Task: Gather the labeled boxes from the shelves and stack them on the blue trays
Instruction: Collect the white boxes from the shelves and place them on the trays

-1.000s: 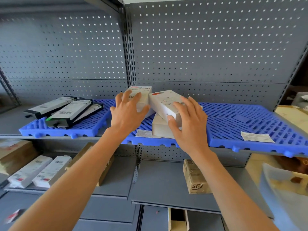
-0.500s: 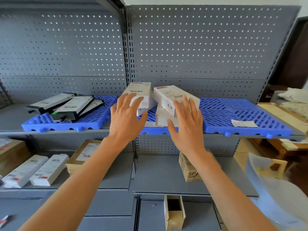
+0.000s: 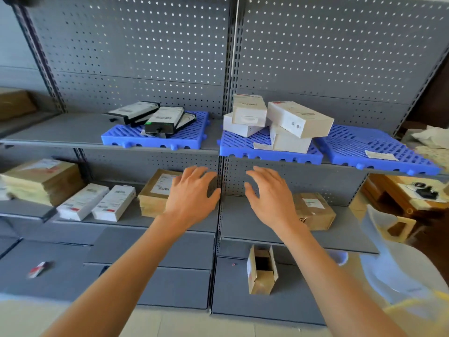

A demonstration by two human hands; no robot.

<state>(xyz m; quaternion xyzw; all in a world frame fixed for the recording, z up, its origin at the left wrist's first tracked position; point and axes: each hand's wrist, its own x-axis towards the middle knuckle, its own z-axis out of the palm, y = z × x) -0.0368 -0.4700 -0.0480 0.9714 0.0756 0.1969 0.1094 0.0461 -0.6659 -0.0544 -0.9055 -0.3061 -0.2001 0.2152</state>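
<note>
Several white labeled boxes (image 3: 279,122) lie stacked loosely on the middle blue tray (image 3: 245,147) on the upper shelf. Black-and-white flat boxes (image 3: 162,119) sit on the left blue tray (image 3: 194,139). A third blue tray (image 3: 388,147) at the right carries only a paper slip. My left hand (image 3: 192,193) and my right hand (image 3: 269,193) hover open and empty in front of the lower shelf, below the trays. Two white labeled boxes (image 3: 97,203) and a brown labeled box (image 3: 155,190) lie on the lower left shelf; another brown box (image 3: 315,210) sits behind my right wrist.
A stack of tan boxes (image 3: 41,178) stands at the far left of the lower shelf. An open small carton (image 3: 261,271) stands on the bottom shelf. A small red-and-white item (image 3: 38,268) lies at the bottom left. A white plastic shape (image 3: 393,263) and wooden furniture are at the right.
Both hands have let go of the white boxes on the middle tray and dropped down and back, empty. The view has pulled away from the shelf.
</note>
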